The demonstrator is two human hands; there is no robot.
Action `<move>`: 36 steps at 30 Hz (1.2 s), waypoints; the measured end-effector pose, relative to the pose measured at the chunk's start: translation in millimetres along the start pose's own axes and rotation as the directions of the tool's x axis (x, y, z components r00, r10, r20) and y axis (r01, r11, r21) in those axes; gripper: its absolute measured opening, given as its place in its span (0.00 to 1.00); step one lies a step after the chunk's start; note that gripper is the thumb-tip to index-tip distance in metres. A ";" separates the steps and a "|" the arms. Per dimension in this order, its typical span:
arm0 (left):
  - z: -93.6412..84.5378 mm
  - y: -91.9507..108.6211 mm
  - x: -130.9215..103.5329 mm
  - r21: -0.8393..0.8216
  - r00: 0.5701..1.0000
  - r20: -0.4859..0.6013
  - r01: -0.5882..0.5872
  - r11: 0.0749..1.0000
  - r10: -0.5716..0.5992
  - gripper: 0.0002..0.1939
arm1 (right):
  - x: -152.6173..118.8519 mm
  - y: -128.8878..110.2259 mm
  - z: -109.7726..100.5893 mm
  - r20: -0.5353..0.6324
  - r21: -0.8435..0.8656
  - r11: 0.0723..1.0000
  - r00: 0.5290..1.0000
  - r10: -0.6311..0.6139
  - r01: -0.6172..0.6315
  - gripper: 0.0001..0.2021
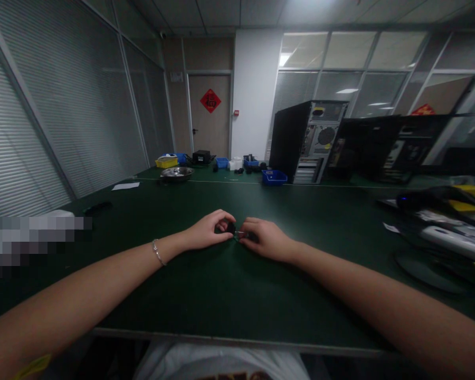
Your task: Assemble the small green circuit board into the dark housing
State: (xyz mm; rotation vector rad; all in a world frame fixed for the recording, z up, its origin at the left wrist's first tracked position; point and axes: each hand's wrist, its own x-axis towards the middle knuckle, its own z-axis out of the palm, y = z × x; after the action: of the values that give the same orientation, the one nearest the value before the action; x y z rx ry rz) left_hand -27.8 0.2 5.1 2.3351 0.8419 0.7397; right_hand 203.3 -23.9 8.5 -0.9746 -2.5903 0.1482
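Observation:
Over the middle of the green table [206, 301] my two hands almost meet at the fingertips. My left hand [208, 231], with a bracelet [157, 252] on its wrist, is closed around a small black piece [231, 228] between thumb and fingers. Opposite it, my right hand [269, 240] pinches a small dark item with a thin, shiny part [239, 233] pointing at the black piece. Whether the two touch is unclear, and their exact kinds are too small and covered to make out.
Farther back stand a round metal dish [177, 174], a yellow bin [167, 162], a blue bin [274, 177] and a black computer tower [306, 142]. A white power strip [455, 240] with cables lies at the right. Paper [125, 186] rests at the left.

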 end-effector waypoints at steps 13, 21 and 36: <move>3.3 -3.9 1.8 -0.085 0.998 -0.048 0.039 0.996 -0.043 0.19 | 1.8 -1.2 -3.3 0.042 0.020 1.000 0.999 -0.025 0.025 0.12; 6.7 -6.1 4.2 -0.323 0.999 0.007 0.049 0.945 -0.050 0.20 | -0.6 -3.3 -4.4 -0.093 0.066 0.997 0.995 -0.021 0.027 0.10; 9.9 5.3 2.3 -0.375 0.993 0.026 0.113 0.920 -0.111 0.20 | -0.2 -6.1 -4.2 -0.222 -0.023 1.000 0.975 -0.005 -0.001 0.11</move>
State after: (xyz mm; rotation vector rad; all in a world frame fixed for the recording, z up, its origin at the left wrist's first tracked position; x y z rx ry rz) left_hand -17.8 -4.7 2.3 1.9305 0.7489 0.7716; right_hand 201.3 -28.8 13.7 -0.9392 -2.3934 0.0074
